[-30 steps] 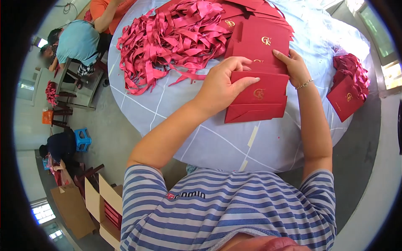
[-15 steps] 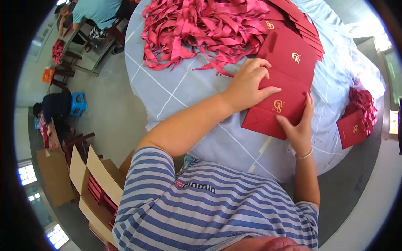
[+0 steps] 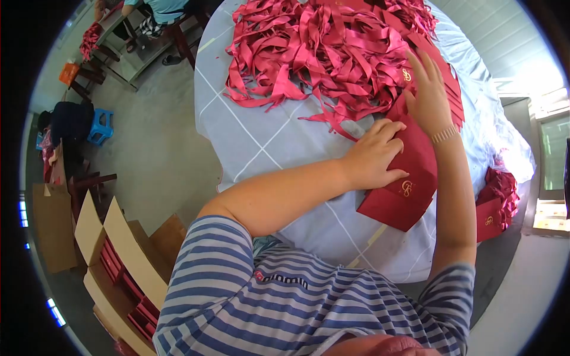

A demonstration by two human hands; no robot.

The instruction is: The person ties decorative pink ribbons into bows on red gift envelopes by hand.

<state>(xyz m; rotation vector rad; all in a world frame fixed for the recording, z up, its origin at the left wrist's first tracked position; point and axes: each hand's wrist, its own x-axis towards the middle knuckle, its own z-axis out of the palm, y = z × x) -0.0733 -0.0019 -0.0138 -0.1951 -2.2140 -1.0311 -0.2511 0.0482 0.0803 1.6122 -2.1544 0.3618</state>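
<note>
A flat, dark red paper bag point(image 3: 415, 204) with a gold monogram lies on the cloth-covered table before me. My left hand point(image 3: 377, 155) rests on its left edge, thumb and fingers apart, pressing from above. Further up, my right hand point(image 3: 430, 98) reaches over more red bags with fingers stretched and spread, its palm facing down. Beside its fingertips is another gold monogram on a red bag point(image 3: 407, 75), partly covered by ribbons. A fanned stack of red bags point(image 3: 452, 98) lies just right of that hand. Whether the right fingers touch a bag cannot be told.
A big heap of red ribbons point(image 3: 320, 53) covers the table's far side. More ribbons and a red bag point(image 3: 488, 221) are at the right edge beside clear plastic point(image 3: 510, 145). An open carton point(image 3: 122, 261) with red items stands lower left. Another person point(image 3: 163, 10) sits at the back.
My right hand has left the near bag's lower right edge and moved up to the bags by the ribbon heap. My left hand stays on the near bag. The view has shifted slightly.
</note>
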